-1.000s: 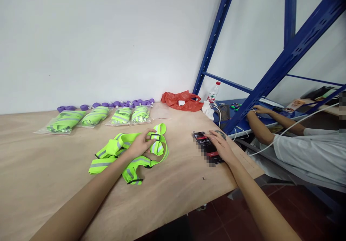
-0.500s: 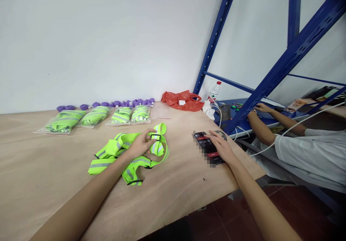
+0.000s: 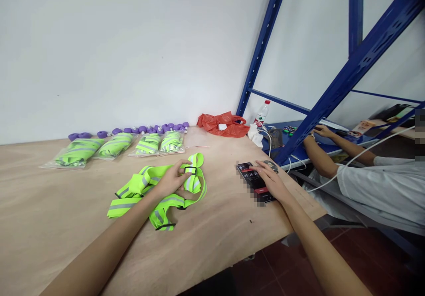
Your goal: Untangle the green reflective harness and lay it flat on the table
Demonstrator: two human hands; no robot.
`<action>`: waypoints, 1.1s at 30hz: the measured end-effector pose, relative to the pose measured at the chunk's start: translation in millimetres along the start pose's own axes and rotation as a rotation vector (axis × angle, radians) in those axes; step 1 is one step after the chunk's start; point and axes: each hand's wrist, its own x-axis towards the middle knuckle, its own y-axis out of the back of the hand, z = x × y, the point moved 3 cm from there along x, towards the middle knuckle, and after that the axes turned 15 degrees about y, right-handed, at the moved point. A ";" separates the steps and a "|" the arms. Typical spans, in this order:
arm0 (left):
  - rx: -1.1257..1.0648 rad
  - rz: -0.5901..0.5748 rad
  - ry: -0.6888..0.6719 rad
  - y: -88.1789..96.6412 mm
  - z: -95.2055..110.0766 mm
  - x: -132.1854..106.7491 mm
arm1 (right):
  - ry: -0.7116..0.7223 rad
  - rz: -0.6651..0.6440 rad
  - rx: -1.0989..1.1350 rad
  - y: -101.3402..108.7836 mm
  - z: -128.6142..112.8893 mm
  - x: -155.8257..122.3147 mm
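Note:
A loose neon-yellow reflective vest point(image 3: 139, 192) with grey stripes and black buckles lies on the wooden table point(image 3: 49, 225). My left hand point(image 3: 172, 181) rests on top of it, fingers curled around a strap near a buckle. My right hand point(image 3: 270, 182) lies flat on a black phone point(image 3: 251, 176) with a lit screen near the table's right edge, fingers spread over it.
Several bagged vests point(image 3: 114, 145) and purple pieces point(image 3: 149, 128) line the back by the wall. A red plastic bag point(image 3: 222, 124) and a water bottle point(image 3: 261, 114) sit at the far right. Another person's arm point(image 3: 320, 161) reaches onto a blue shelf rack point(image 3: 318, 105).

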 end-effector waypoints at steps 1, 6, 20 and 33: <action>0.001 -0.003 -0.001 -0.1 0.1 0.1 | -0.001 0.000 0.001 0.1 -0.1 0.1; 0.005 -0.008 0.012 0.1 1.9 0.4 | -0.004 -0.012 0.010 0.3 0.3 -0.1; -0.018 -0.027 -0.001 0.1 1.1 3.9 | -0.017 -0.001 -0.014 0.0 0.3 0.8; -0.001 -0.023 0.004 0.9 1.7 3.1 | -0.029 0.047 0.013 0.7 -0.4 0.4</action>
